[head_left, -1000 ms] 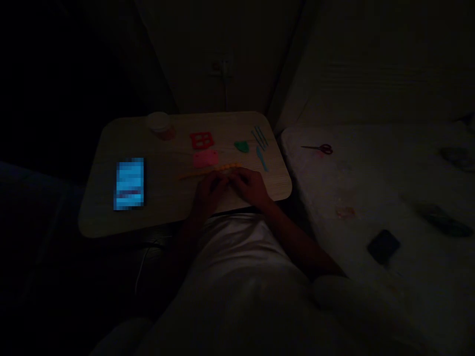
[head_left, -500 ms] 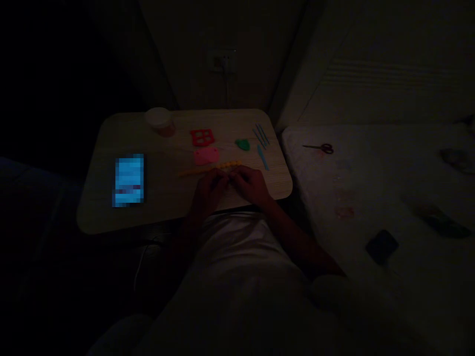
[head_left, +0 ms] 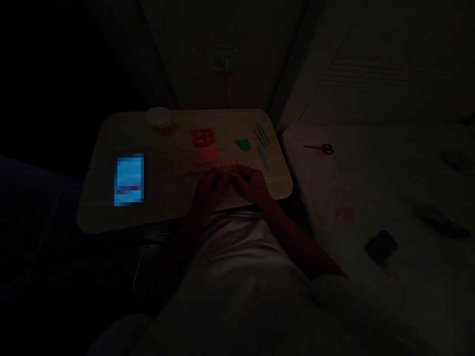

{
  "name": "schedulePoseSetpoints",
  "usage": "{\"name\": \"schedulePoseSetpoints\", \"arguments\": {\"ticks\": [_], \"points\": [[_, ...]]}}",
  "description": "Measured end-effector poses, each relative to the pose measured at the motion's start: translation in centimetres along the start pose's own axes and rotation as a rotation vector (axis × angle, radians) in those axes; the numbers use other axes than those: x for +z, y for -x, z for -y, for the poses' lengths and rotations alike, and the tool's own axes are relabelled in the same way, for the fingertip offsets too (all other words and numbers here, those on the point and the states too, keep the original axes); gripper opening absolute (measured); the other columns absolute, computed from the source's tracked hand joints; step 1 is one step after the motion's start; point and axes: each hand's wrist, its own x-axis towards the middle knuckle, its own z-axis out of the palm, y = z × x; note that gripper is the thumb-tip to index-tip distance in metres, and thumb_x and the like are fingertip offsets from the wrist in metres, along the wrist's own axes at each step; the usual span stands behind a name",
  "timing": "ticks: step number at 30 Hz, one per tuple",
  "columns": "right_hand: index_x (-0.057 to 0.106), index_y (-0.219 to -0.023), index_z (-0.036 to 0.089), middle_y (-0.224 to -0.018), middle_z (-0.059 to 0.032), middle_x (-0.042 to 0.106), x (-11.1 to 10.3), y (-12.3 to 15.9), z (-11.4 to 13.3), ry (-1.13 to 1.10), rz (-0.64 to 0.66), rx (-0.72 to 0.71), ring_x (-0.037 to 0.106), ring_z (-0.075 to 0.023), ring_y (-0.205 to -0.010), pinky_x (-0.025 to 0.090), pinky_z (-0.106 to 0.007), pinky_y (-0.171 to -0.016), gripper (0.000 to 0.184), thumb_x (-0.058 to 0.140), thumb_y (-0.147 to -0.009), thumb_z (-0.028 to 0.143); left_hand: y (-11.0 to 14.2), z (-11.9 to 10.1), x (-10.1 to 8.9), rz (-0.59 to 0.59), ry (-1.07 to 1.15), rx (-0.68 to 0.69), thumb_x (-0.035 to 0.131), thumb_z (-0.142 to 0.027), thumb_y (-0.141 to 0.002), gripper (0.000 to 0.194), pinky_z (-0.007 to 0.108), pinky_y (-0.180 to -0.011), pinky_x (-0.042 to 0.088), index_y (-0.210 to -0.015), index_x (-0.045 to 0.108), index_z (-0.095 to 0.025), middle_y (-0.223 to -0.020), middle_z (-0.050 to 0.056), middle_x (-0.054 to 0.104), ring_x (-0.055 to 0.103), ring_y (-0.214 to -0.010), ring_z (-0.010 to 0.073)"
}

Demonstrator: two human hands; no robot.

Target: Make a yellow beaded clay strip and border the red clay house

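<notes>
In the dim head view, my left hand (head_left: 213, 185) and my right hand (head_left: 247, 183) meet at the front of a small wooden table (head_left: 166, 202). The fingers of both are bent and pinched together at the tips; whatever they hold is too dark and small to make out. Just beyond the fingertips lies a long yellow-orange strip (head_left: 193, 171), bumpy towards its right end. Behind it are a pink flat piece (head_left: 207, 155) with small holes and a red window-shaped frame (head_left: 203, 137). A green lump (head_left: 243, 144) lies farther right.
A lidded tub (head_left: 160, 121) stands at the back left, and a lit phone (head_left: 129, 180) lies at left. Thin blue sticks (head_left: 261, 136) and a blue plastic knife (head_left: 263, 157) lie at right. Scissors (head_left: 319, 148) and a dark square object (head_left: 381, 246) rest on the pale surface beside the table.
The picture has become a little darker. Both hands stay in nearly the same place, fingertips still together; the things on the table have not moved.
</notes>
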Motion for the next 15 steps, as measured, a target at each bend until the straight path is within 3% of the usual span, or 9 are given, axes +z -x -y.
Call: {"name": "schedulePoseSetpoints", "arguments": {"ticks": [15], "points": [[0.073,-0.086,0.020,-0.075,-0.0022,0.071,0.14,-0.01,-0.28,-0.004,0.001,0.004,0.062,-0.0168,-0.068,0.044,-0.026,-0.064,0.028,0.059,-0.095,0.042,0.06,-0.33,-0.08,0.000,-0.023,-0.002,0.060,-0.032,-0.088,0.014,0.026,-0.066,0.046,-0.082,0.061,-0.020,-0.071,-0.002,0.063,0.058,-0.068,0.0144]]}}
